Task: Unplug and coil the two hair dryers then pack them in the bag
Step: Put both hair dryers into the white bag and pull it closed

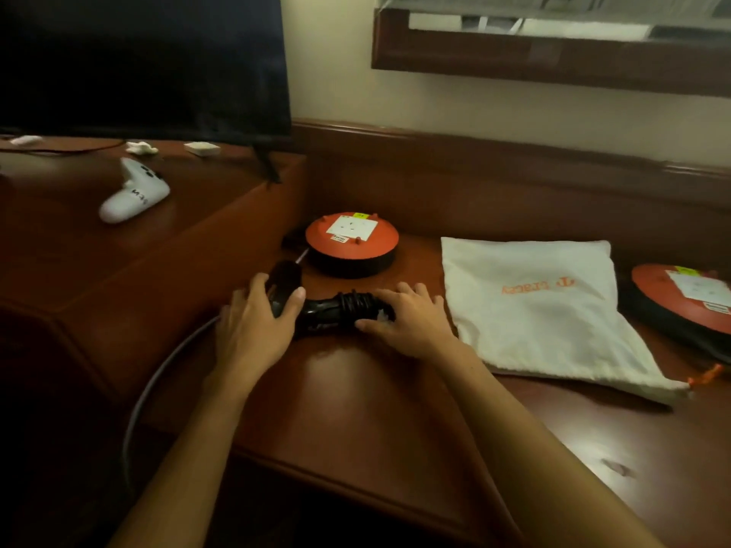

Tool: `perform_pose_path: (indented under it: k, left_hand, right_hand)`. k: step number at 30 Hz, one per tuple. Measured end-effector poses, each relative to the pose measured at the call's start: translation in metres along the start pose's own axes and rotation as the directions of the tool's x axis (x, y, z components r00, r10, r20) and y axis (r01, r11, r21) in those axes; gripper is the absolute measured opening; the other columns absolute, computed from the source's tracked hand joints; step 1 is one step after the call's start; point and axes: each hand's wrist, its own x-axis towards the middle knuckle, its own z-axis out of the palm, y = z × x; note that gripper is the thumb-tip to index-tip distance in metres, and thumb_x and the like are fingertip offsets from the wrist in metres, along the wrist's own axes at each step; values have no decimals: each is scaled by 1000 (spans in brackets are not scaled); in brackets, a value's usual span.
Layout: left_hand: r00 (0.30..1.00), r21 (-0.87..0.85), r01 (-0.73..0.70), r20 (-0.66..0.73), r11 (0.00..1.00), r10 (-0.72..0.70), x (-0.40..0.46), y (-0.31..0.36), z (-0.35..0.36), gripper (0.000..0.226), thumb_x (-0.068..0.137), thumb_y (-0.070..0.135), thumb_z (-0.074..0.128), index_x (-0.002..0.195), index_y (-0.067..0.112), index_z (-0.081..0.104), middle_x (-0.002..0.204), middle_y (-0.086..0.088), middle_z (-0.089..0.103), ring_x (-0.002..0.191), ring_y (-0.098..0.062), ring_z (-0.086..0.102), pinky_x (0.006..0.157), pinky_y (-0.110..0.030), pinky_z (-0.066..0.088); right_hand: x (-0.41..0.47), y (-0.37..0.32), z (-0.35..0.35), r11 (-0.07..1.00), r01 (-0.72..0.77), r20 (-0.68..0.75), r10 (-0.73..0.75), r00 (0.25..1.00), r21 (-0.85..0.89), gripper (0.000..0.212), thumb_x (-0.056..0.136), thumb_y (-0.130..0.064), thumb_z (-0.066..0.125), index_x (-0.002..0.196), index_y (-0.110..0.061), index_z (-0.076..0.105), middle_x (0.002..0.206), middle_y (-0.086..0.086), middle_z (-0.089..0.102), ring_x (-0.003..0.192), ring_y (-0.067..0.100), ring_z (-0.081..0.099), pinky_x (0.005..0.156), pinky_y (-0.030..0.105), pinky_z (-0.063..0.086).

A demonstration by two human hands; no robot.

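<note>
Both hands are gripping a black hair dryer (316, 314) that is lying on its side on the lower wooden desk (375, 389): the left hand (253, 326) is curling round the barrel end, thumb over the top, and the right hand (407, 322) is wrapping its fingers over the handle end, where a black cord (356, 302) is sitting coiled in tight turns round the handle. Something pale is showing under the right fingers, too blurred to name. The dark television screen (142, 61) is filling the upper left, standing on a raised wooden cabinet (79, 251) that is adjoining the desk on its left. A wood-framed window or mirror (553, 53) is hanging on the cream wall at the upper right. A white drawstring bag (546, 310) with orange lettering is lying flat on the desk just right of the right hand, its orange drawstring end (708, 375) trailing at its near right corner. A round orange-topped cable reel (352, 243) with a white socket plate is sitting just behind the dryer, and a second orange reel (684, 298) is resting beyond the bag at the right edge. A thick dark cable (158, 373) is curving down off the desk's left edge below the left forearm. On the cabinet a white hair dryer (134, 193) is lying on its side, well apart from the hands, with a few small white items (201, 148) lying behind it near the screen's foot.
</note>
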Motion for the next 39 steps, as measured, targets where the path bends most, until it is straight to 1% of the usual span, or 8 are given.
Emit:
perform_pose_path:
  k: [7,10,15,21,25,29,36,39]
  left_hand:
    - [997,-127,-78,-38,989,74,6,6,2,66,90,53,70,146,25,51,130,-10,64,120,-32,61,96,-47,54]
    - [992,-110,-104,-89,989,94,3,9,-3,66,89,54,70,146,27,53,130,-8,65,120,-31,62,96,-50,55]
    - [950,-74,-242,-220,967,221,-10,23,-23,58,89,47,73,142,27,58,137,-7,63,122,-33,60,99,-51,52]
    - [936,-205,-351,-119,914,333,-15,57,-25,52,86,42,78,134,26,66,130,-4,70,116,-25,66,99,-44,56]
    - [904,-295,-418,-35,859,427,-32,104,13,54,84,39,80,134,24,67,129,-2,71,116,-19,66,102,-36,54]
    - [852,-356,-483,18,800,523,-60,152,56,60,77,50,75,132,24,69,124,-2,72,111,-19,67,101,-39,53]
    - [710,-291,-648,104,704,697,-95,205,105,57,88,46,76,137,22,64,131,-2,69,117,-22,64,98,-31,47]
    - [641,-416,-603,257,681,724,-90,209,110,69,89,55,73,146,21,55,139,0,63,122,-16,60,103,-32,49]
  right_hand:
    - [-12,1,3,988,63,-13,-66,998,-140,79,85,-78,52,144,-28,41,138,1,53,123,25,49,97,43,47]
    - [-20,0,-3,997,75,30,-74,997,-34,68,82,-75,61,128,-27,49,122,-2,59,102,17,55,76,31,50]
    - [-45,-5,-13,986,136,45,-140,989,92,58,82,-73,63,110,-26,41,91,-9,57,74,13,58,65,36,54]
    - [-99,24,-40,979,200,9,-201,980,51,78,97,-58,51,157,-41,4,119,4,67,85,18,63,80,36,56]
    - [-139,68,-59,999,33,57,-32,998,-11,76,95,-62,53,155,-45,9,112,0,65,84,15,59,69,29,45]
    - [-175,100,-65,989,-150,79,150,986,-13,72,88,-73,51,144,-40,21,88,-7,65,74,9,63,70,35,57]
    - [-240,163,-60,959,-275,11,275,961,68,65,97,-57,53,151,-46,19,115,-8,68,83,7,65,72,29,51]
    - [-258,182,-63,946,-301,-15,305,952,121,67,96,-55,57,151,-49,21,120,-6,65,83,7,63,71,26,50]
